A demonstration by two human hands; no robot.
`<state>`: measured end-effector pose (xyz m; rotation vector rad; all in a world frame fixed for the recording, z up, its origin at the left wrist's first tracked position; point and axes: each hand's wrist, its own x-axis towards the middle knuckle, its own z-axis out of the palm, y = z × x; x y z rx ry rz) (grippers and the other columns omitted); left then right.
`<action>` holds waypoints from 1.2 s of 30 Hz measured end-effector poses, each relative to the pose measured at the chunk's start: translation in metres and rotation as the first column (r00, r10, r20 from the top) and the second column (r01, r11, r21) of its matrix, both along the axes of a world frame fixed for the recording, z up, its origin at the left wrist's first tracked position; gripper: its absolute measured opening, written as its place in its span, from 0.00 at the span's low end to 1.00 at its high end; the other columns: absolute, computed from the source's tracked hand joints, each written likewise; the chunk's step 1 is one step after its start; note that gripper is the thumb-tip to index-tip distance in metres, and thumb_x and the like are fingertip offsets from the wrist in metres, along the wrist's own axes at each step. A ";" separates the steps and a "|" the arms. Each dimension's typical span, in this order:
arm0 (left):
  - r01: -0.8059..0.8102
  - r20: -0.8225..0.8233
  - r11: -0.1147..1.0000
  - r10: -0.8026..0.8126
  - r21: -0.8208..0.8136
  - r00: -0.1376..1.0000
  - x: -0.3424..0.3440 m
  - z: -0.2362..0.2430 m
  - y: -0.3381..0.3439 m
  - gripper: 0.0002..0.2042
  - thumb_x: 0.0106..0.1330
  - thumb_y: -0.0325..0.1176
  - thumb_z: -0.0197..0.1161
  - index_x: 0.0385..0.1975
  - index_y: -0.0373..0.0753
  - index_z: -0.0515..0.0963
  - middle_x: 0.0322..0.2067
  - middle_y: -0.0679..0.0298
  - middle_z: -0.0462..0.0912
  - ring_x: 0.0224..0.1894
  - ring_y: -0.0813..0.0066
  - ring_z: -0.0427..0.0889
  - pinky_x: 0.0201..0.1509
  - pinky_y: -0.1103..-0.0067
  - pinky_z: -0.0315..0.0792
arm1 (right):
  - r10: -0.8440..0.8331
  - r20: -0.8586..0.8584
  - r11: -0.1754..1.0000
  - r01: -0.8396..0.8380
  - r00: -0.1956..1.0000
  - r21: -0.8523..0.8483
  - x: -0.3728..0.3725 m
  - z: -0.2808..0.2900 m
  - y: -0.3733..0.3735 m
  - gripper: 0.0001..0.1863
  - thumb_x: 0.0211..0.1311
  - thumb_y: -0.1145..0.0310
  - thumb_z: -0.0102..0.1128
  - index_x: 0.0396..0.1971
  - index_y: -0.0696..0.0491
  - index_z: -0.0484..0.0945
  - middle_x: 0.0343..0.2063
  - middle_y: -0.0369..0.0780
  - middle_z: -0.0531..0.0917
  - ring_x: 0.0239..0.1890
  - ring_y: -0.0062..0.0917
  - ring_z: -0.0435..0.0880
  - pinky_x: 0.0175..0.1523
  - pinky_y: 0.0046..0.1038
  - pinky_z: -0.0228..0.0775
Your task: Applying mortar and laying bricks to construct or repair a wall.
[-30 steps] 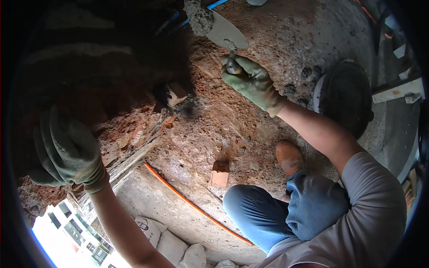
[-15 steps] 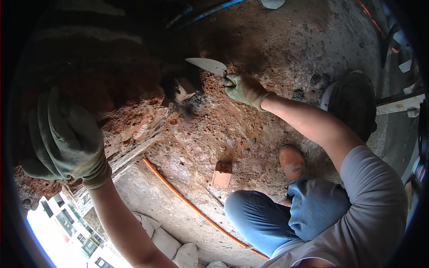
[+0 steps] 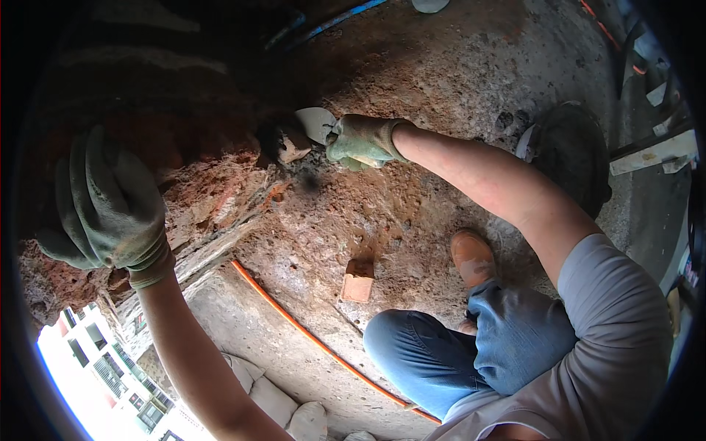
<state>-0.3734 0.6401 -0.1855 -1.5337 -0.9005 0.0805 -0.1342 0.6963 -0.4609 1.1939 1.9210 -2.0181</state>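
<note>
In my right hand (image 3: 365, 141), in a grey-green work glove, I grip a pointing trowel (image 3: 315, 123) by its handle. Its pale blade points left, just above a broken brick piece (image 3: 294, 145) set at the dark recess; whether they touch I cannot tell. On the left, my gloved left hand (image 3: 114, 209) lies with fingers stretched out against the rough reddish masonry (image 3: 213, 192). Its fingertips fade into shadow, and I see nothing held in it. A reddish brick (image 3: 357, 285) lies on the dirt near my bent knee.
A dark round tub (image 3: 577, 158) stands at the right, beside a pale board (image 3: 653, 154). An orange hose (image 3: 316, 336) runs diagonally across the ground. White sacks (image 3: 272, 400) lie at the lower edge. A blue pipe (image 3: 346, 20) shows at the top.
My right hand has moved left and turned over, bringing the trowel blade beside the broken brick piece. My left hand stays on the masonry; the whole view has shifted slightly.
</note>
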 end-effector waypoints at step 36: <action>0.077 0.161 0.996 -0.070 -0.035 0.985 0.004 -0.008 0.002 0.12 0.66 0.35 0.60 0.48 0.46 0.81 0.45 0.66 0.86 0.47 0.64 0.84 0.54 0.70 0.74 | -0.114 0.272 0.749 -0.098 0.955 0.656 -0.027 -0.067 -0.009 0.10 0.58 0.67 0.55 0.34 0.57 0.80 0.28 0.45 0.84 0.28 0.34 0.83 0.34 0.37 0.73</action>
